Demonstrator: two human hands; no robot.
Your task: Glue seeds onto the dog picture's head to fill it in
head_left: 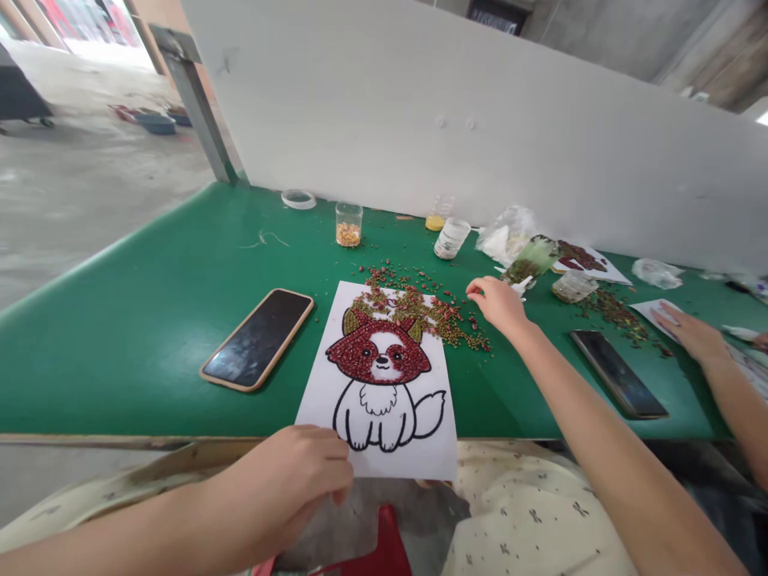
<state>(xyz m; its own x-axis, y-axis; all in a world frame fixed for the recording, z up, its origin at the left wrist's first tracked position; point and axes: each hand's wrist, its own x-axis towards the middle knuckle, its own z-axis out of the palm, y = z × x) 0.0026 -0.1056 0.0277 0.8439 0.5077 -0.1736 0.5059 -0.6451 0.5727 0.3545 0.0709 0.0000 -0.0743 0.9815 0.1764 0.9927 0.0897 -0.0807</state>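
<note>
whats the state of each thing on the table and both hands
dog picture: head filled with beans, body still bare outline
loose beans: scattered past the sheet's top edge
phone: screen dark, face up
corn cup: upright, partly full
left hand: fingers curled, on the sheet's bottom edge
right hand: fingers pinched at the beans

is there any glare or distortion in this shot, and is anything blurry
Head view: soft daylight, blown out at the doorway upper left; faint reflections on the phone; wide-angle bending curves the green table edge; the left hand and right hand look sharp, far clutter softer.
</note>
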